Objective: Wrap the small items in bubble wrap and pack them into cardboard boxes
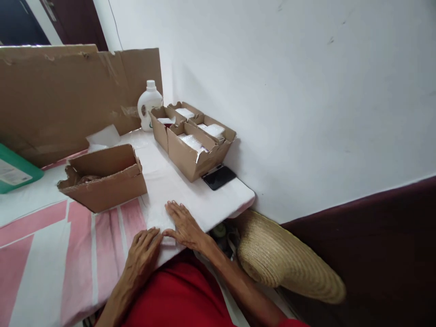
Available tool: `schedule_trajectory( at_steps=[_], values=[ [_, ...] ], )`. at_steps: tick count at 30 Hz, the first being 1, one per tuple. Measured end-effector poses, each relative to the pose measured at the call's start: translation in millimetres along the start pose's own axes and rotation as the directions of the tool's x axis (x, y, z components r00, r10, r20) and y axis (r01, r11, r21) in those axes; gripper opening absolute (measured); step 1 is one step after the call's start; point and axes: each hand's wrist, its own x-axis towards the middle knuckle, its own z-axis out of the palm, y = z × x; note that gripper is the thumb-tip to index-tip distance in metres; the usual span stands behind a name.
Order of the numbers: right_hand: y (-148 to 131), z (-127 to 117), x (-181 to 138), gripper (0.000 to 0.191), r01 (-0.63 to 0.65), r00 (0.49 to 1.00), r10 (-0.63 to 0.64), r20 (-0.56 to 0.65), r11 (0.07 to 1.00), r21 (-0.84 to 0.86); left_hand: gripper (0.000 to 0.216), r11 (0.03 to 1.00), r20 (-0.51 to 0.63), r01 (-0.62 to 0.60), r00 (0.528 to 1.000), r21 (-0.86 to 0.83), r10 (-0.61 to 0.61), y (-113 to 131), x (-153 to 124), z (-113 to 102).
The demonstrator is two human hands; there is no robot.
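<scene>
At the near edge of the worktop (218, 200), left hand (143, 256) and right hand (184, 225) lie flat, fingers spread, on a thin white packet (160, 222); it looks light, limp, best pinched by its edges.

No readable text anywhere. White plastic bottle (149, 105) beside cardboard boxes carries label, print too small. Green box (15, 170) left of bottle has white label, lettering blurred.

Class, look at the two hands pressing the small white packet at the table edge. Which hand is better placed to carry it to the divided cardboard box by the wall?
Probably the right hand: it lies on the white packet nearer the divided box; the left hand sits farther away.
</scene>
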Motion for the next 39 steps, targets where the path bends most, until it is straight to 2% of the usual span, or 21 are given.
schedule_trajectory(
  at_steps=[3,5,7,9,10,14,19,20,22,24,25,26,27,29,30,32,35,39],
  values=[
    [-5,-7,-18,0.1,0.054,0.998,-0.051,-0.036,0.995,0.087,0.03,0.994,-0.06,0.054,0.996,-0.097,-0.06,-2,3,-2],
    [-7,-7,-33,0.094,0.104,0.992,-0.093,-0.081,0.982,0.155,0.025,0.972,-0.069,0.127,0.987,-0.199,-0.143,-2,5,-4],
    [-10,-3,-43,0.059,0.116,0.983,-0.082,-0.164,0.97,0.212,0.02,0.927,-0.04,0.213,0.971,-0.308,-0.236,0,9,-6],
    [-13,2,-46,0.018,0.072,0.966,-0.004,-0.258,0.964,0.255,0.017,0.887,-0.005,0.278,0.954,-0.368,-0.301,0,14,-6],
    [-15,5,-44,0.012,0.033,0.953,0.051,-0.298,0.962,0.271,0.017,0.878,0.003,0.297,0.948,-0.374,-0.32,0,17,-4],
    [-19,11,-29,0.026,-0.138,0.892,0.24,-0.382,0.951,0.276,0.022,0.851,0.004,0.381,0.913,-0.362,-0.407,-7,37,9],
    [-19,19,-14,0.023,-0.311,0.824,0.371,-0.429,0.928,0.205,0.04,0.839,-0.094,0.463,0.858,-0.287,-0.506,-8,53,25],
    [-19,20,-13,0.022,-0.332,0.818,0.38,-0.432,0.925,0.186,0.043,0.855,-0.106,0.452,0.866,-0.254,-0.489,-5,52,25],
    [-21,21,-12,0.019,-0.355,0.815,0.388,-0.429,0.921,0.159,0.046,0.92,-0.082,0.359,0.923,-0.158,-0.375,4,44,25],
    [-25,21,-13,0.012,-0.374,0.796,0.4,-0.454,0.915,0.151,0.052,0.972,0.002,0.231,0.973,-0.051,-0.231,14,31,26],
    [-27,21,-14,0.013,-0.372,0.786,0.392,-0.479,0.917,0.142,0.055,0.983,0.05,0.184,0.982,-0.01,-0.183,17,24,27],
    [-29,20,-16,0.022,-0.349,0.789,0.362,-0.496,0.929,0.123,0.058,0.986,0.088,0.164,0.982,0.017,-0.165,19,18,29],
    [-30,20,-18,0.034,-0.299,0.814,0.305,-0.494,0.95,0.093,0.06,0.986,0.115,0.161,0.98,0.035,-0.164,20,13,31],
    [-29,19,-23,0.049,-0.153,0.894,0.151,-0.422,0.988,0.03,0.061,0.985,0.144,0.165,0.975,0.047,-0.17,19,7,36],
    [-26,18,-27,0.052,-0.087,0.928,0.086,-0.364,0.996,0.014,0.061,0.984,0.15,0.171,0.973,0.045,-0.176,17,6,38],
    [-18,17,-33,0.052,-0.023,0.963,0.026,-0.267,1.0,0.013,0.061,0.982,0.16,0.184,0.969,0.03,-0.187,12,6,40],
    [-3,15,-40,0.054,-0.001,0.98,0.004,-0.199,1.0,0.018,0.064,0.981,0.178,0.193,0.966,-0.011,-0.188,6,8,38],
    [15,17,-38,0.051,0.085,0.969,-0.096,-0.226,0.995,-0.059,0.058,0.98,0.141,0.191,0.974,-0.064,-0.18,2,10,37]
  ],
)
